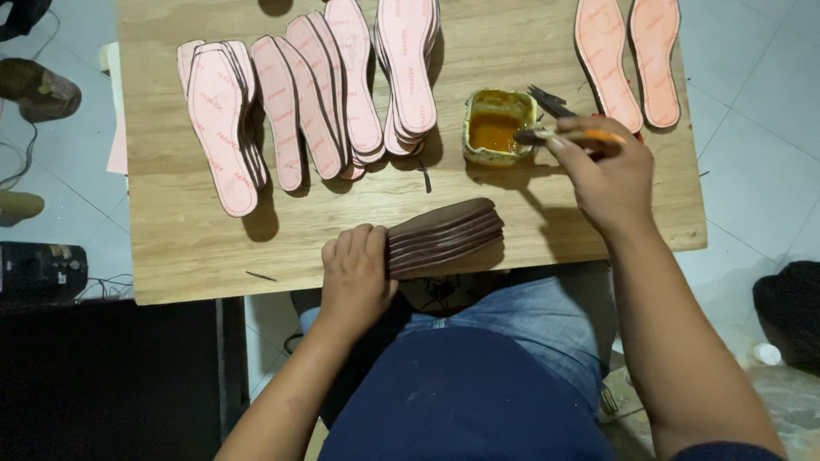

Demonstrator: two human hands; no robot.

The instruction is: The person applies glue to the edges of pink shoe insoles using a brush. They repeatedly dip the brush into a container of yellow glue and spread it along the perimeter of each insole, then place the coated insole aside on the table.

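At the left of the wooden table [196, 248], pink insoles [220, 128] lie fanned in overlapping rows, each showing enough edge to be lifted off singly, and the run continues rightward to a taller pile of the same pink insoles [408, 68] near the table's far edge. Nearer the person, the left hand [354, 273] rests on the table's front edge with its fingers curled together over the end of a stack of dark brown soles [448, 235]; the stack is staggered so that each sole's rim sticks out a little past the one above, and the hand's grip seems meant to keep that stagger from sliding. Just beyond the stack stands a small open container of amber glue [498, 126], set within easy reach of the working hand. The right hand [611, 183] is closed around an orange-handled brush [568, 135], pinching it between thumb and fingers, with the bristle end held at the container's right rim, apparently over or touching the glue. Behind the brush lie dark scissors [547, 101], partly hidden. At the far right, two orange-pink insoles [628, 60] lie flat and apart from the rest, side by side.
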